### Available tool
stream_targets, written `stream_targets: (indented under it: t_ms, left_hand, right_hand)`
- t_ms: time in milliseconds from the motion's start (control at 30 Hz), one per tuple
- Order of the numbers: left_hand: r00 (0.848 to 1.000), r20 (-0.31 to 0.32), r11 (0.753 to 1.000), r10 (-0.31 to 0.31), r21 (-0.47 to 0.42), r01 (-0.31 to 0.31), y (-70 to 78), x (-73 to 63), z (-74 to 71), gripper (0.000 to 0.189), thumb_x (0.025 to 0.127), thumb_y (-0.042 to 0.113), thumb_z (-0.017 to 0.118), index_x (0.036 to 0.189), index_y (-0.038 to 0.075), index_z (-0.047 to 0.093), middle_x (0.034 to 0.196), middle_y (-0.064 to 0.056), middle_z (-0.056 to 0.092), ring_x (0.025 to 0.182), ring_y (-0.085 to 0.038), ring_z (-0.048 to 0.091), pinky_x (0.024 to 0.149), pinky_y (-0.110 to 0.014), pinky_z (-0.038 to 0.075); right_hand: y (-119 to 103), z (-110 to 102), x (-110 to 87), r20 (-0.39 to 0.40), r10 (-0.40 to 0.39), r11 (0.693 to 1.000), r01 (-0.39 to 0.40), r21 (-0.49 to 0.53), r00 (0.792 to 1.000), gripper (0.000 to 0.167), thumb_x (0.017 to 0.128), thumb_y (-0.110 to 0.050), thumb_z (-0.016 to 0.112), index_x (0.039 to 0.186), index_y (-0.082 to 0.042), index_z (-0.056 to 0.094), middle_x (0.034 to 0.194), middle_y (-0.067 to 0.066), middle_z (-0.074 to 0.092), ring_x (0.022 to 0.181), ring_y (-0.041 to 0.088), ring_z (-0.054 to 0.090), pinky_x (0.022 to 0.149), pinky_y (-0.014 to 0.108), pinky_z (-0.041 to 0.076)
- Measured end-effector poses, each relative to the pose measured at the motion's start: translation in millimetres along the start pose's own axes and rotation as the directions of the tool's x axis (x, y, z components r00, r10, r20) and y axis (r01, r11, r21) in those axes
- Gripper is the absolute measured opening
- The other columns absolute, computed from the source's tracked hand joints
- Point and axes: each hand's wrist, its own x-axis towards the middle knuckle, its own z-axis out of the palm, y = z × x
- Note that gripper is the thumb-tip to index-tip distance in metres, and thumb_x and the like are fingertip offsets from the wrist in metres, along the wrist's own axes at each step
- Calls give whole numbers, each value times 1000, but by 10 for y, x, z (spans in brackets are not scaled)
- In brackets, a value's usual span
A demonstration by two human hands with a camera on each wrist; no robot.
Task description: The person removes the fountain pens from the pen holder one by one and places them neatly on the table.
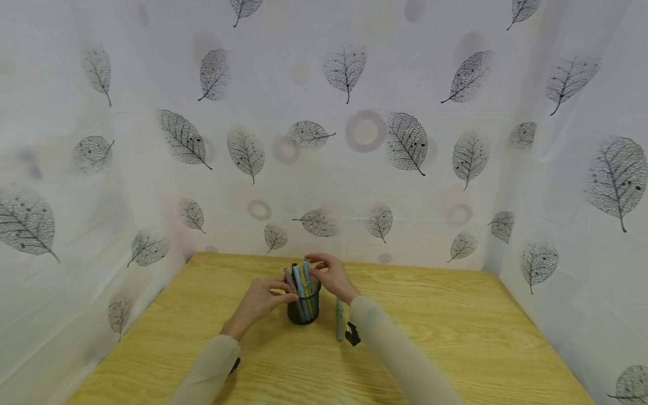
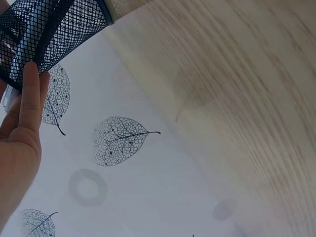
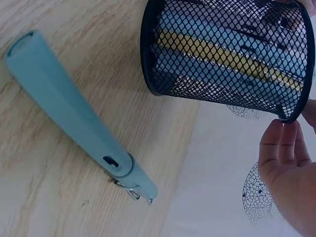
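A black mesh pen holder [image 1: 302,312] stands upright on the table with several pens inside, among them a yellow pen [image 1: 305,281] and a grey pen [image 1: 291,281]. My left hand [image 1: 260,301] holds the holder's rim from the left, thumb in front; its straight fingers [image 2: 30,96] lie against the mesh in the left wrist view. At the right side, my right hand [image 1: 331,275] pinches the top of a light blue pen [image 1: 306,273] between thumb and index finger. Its other fingers [image 3: 288,143] sit right at the rim in the right wrist view.
A teal pen [image 3: 74,108] with a metal clip lies on the wooden table [image 1: 430,337], just right of the holder and beside my right forearm. Behind the table's far edge hangs a white curtain [image 1: 334,180] printed with leaves, which also runs along both sides.
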Motion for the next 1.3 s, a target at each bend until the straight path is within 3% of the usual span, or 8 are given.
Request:
stream_targets:
  t_ms: [233,500,900,1100,1300]
  left_hand:
    - [1000,0,1000,22,12,-22,-13,5,10,13,80,33,80,82,21,77,125,-13,67,113,-31,65,73,-23,61]
    - [1000,-11,999,20,44,-19,-1,5,9,18,80,36,79,85,18,78,125,-15,67,113,-32,65,72,-25,61]
    - [999,-22,999,29,27,-28,29,-25,-14,19,81,35,79,87,18,79,121,-16,69,111,-33,66,72,-26,61]
    - [999,-22,999,35,23,-35,19,-22,-7,18,80,34,80,88,17,79,117,-12,71,109,-32,67,71,-25,61]
    - [999,-26,1000,20,6,-20,21,-33,7,18,80,33,80,89,18,79,121,-12,69,116,-33,64,73,-25,61]
  right_hand:
    - [-17,50,11,-7,-12,999,12,-37,1000,31,94,-9,65,126,-11,66,121,11,66,101,23,63,71,27,56]
    - [-13,39,17,-26,-15,997,13,-80,1000,26,97,-9,60,122,-14,66,117,9,68,105,24,63,80,35,57]
    - [-1,-5,-58,18,-54,997,55,-47,998,25,102,-12,53,121,-21,67,123,-2,65,110,18,61,93,40,53]
    - [11,-7,-96,15,-66,997,67,-31,998,25,102,-23,56,123,-16,66,121,-1,66,110,20,62,88,38,55]
    - [59,14,-115,-38,-82,996,80,-40,996,20,98,-16,62,118,-19,65,118,6,69,107,20,64,83,36,57]
